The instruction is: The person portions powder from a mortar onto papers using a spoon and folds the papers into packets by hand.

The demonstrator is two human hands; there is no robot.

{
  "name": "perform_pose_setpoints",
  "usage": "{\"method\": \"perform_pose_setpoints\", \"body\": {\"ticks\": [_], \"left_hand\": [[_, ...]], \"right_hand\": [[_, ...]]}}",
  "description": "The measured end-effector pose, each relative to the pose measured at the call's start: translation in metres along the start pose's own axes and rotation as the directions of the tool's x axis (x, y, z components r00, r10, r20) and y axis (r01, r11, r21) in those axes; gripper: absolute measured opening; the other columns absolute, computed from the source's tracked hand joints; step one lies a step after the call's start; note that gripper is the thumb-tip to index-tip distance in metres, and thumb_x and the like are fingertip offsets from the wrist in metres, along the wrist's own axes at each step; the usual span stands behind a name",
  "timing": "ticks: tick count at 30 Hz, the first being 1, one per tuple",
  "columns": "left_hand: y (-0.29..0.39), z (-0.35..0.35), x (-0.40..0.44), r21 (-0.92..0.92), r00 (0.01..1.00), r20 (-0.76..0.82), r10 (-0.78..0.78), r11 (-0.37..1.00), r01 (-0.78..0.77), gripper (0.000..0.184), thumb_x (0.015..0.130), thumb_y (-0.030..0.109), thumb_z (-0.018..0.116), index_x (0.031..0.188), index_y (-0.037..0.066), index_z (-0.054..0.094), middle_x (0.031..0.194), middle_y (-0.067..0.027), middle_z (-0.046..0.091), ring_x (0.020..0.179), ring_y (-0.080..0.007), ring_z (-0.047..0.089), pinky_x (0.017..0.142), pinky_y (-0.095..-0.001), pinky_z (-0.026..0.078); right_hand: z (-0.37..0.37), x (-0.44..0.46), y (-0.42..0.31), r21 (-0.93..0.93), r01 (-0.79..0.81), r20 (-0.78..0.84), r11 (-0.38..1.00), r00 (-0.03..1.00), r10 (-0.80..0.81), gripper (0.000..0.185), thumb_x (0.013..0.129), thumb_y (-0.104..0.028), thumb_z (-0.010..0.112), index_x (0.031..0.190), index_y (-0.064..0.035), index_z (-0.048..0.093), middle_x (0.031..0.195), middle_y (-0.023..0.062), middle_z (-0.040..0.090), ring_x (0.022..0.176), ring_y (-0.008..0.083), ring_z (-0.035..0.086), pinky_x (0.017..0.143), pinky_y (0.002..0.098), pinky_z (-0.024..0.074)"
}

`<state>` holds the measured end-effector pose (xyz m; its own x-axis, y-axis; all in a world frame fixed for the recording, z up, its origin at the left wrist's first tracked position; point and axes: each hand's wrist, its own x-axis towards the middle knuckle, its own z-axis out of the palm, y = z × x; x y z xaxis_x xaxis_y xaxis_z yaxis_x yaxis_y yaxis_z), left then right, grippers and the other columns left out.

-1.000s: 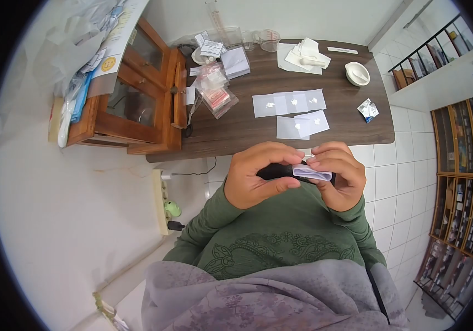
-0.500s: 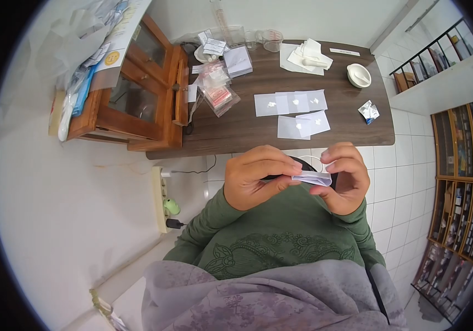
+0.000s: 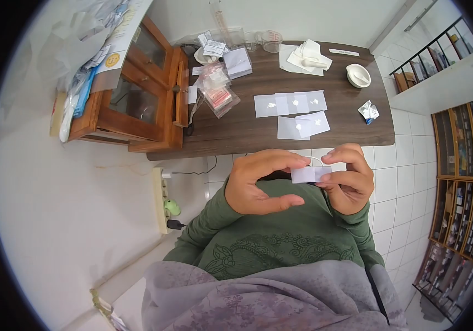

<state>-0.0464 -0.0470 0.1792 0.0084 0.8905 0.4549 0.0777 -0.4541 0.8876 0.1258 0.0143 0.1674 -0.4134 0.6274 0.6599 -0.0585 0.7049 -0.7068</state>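
A small folded white paper packet (image 3: 303, 175) is held up in front of my body, just off the near table edge. My right hand (image 3: 352, 179) pinches its right end between thumb and fingers. At the packet's upper left edge are the fingertips of my left hand (image 3: 261, 179); its thumb is spread well below, apart from the paper. On the table beyond lie several white paper sheets (image 3: 286, 134), each with a small heap of white powder (image 3: 299, 127), set in two overlapping rows.
A white mortar (image 3: 359, 76) stands at the table's right, with a torn foil packet (image 3: 368, 112) nearer. A pestle (image 3: 314, 63) rests on tissue at the back. To the left are a paper stack (image 3: 238, 62), plastic bags (image 3: 218, 96), a glass beaker (image 3: 271, 41) and a wooden cabinet (image 3: 131, 105).
The packet has turned from edge-on to show its flat face. My left thumb has come away from it and moved down, while my right hand keeps its pinch.
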Motion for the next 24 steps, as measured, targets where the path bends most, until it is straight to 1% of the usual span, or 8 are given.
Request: {"method": "perform_pose_setpoints", "body": {"ticks": [3, 6, 9, 12, 15, 24], "left_hand": [[-0.012, -0.002, -0.007, 0.015, 1.0, 0.003, -0.019, 1.0, 0.019, 0.026, 0.066, 0.003, 0.066, 0.091, 0.0, 0.06, 0.088, -0.0114, 0.06, 0.073, -0.0157, 0.058, 0.065, -0.0248, 0.048], [-0.014, -0.002, -0.008, 0.078, 0.999, -0.051, 0.013, 0.997, -0.009, 0.028, 0.066, 0.003, 0.066, 0.093, 0.0, 0.059, 0.086, -0.0109, 0.06, 0.072, -0.0158, 0.059, 0.066, -0.0243, 0.047], [-0.007, 0.0, -0.006, 0.122, 0.999, -0.038, -0.007, 0.993, 0.012, 0.03, 0.065, 0.004, 0.067, 0.094, 0.0, 0.059, 0.086, -0.0102, 0.06, 0.073, -0.016, 0.059, 0.067, -0.0248, 0.047], [-0.009, 0.002, -0.006, 0.102, 0.995, -0.081, -0.065, 0.992, 0.073, 0.029, 0.065, 0.005, 0.067, 0.092, 0.001, 0.059, 0.087, -0.01, 0.06, 0.075, -0.0165, 0.059, 0.067, -0.0252, 0.047], [-0.01, 0.0, -0.005, 0.144, 1.0, -0.021, -0.007, 0.99, 0.01, 0.028, 0.064, 0.007, 0.068, 0.09, 0.001, 0.059, 0.088, -0.01, 0.06, 0.076, -0.0174, 0.059, 0.067, -0.0255, 0.047], [-0.01, 0.002, -0.004, 0.133, 1.0, -0.019, 0.0, 0.991, 0.002, 0.029, 0.064, 0.007, 0.069, 0.09, 0.002, 0.059, 0.087, -0.0093, 0.06, 0.076, -0.0177, 0.059, 0.067, -0.0255, 0.047]], "right_hand": [[0.003, -0.001, 0.0, 0.042, -0.023, 0.024, 0.999, 0.999, 0.022, 0.022, 0.057, -0.003, 0.07, 0.077, -0.0061, 0.062, 0.084, 0.0064, 0.06, 0.076, 0.0213, 0.051, 0.065, 0.03, 0.042], [0.004, 0.004, -0.007, 0.2, -0.131, 0.025, 0.971, 0.991, 0.128, 0.027, 0.059, -0.006, 0.071, 0.083, -0.0021, 0.059, 0.082, 0.0086, 0.06, 0.075, 0.0215, 0.052, 0.067, 0.0306, 0.0417], [0.003, -0.001, -0.001, 0.159, -0.102, 0.021, 0.982, 0.995, 0.1, 0.032, 0.061, -0.009, 0.072, 0.087, 0.0004, 0.056, 0.08, 0.01, 0.061, 0.075, 0.0214, 0.052, 0.068, 0.0307, 0.0414], [0.004, -0.001, -0.002, 0.176, -0.128, -0.007, 0.976, 0.991, 0.131, 0.03, 0.061, -0.008, 0.071, 0.086, -0.0006, 0.056, 0.079, 0.0096, 0.061, 0.075, 0.0211, 0.052, 0.068, 0.0303, 0.0411], [0.004, -0.002, -0.001, 0.186, -0.132, -0.005, 0.974, 0.991, 0.136, 0.029, 0.061, -0.008, 0.071, 0.085, -0.0009, 0.056, 0.079, 0.0093, 0.061, 0.075, 0.0211, 0.052, 0.069, 0.03, 0.0409], [0.004, -0.001, -0.001, 0.154, -0.124, 0.009, 0.98, 0.992, 0.124, 0.028, 0.061, -0.008, 0.071, 0.084, -0.0017, 0.056, 0.079, 0.0083, 0.061, 0.075, 0.0203, 0.053, 0.069, 0.0298, 0.0409]]}}
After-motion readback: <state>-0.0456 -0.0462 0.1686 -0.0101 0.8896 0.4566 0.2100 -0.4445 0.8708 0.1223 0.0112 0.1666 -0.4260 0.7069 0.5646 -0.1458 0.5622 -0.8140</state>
